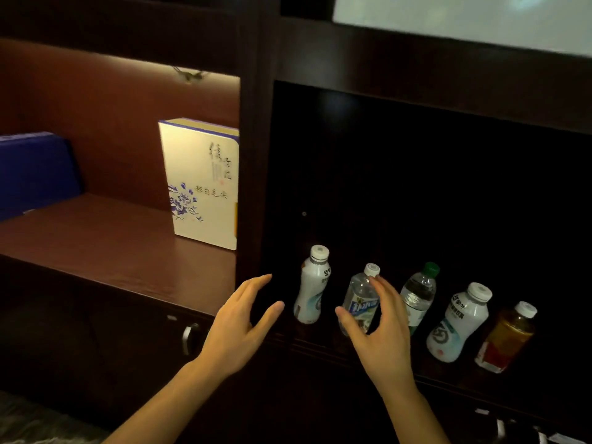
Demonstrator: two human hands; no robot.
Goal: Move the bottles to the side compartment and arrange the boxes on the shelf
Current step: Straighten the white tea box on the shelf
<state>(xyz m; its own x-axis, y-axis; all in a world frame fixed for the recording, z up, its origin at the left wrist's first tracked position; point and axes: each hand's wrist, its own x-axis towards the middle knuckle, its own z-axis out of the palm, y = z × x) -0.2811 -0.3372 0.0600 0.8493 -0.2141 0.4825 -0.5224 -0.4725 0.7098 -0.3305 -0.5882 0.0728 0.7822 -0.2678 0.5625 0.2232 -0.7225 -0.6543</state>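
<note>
Several bottles stand in a row in the dark right compartment: a white bottle (312, 285), a clear bottle with a blue label (360, 299), a green-capped bottle (419, 293), a second white bottle (459, 322) and an amber tea bottle (507, 338). My right hand (381, 328) is open around the clear bottle, fingers near its cap, thumb beside its label; a firm grip is not visible. My left hand (243, 322) is open, just left of the first white bottle, touching nothing. A cream box with blue flowers (203, 184) stands upright on the lit shelf (112, 245). A blue box (35, 171) leans at far left.
A dark vertical divider (253, 155) separates the lit shelf from the bottle compartment. Below the shelf is a cabinet door with a metal handle (189, 338). A pale surface (464, 20) shows above the cabinet at the top right.
</note>
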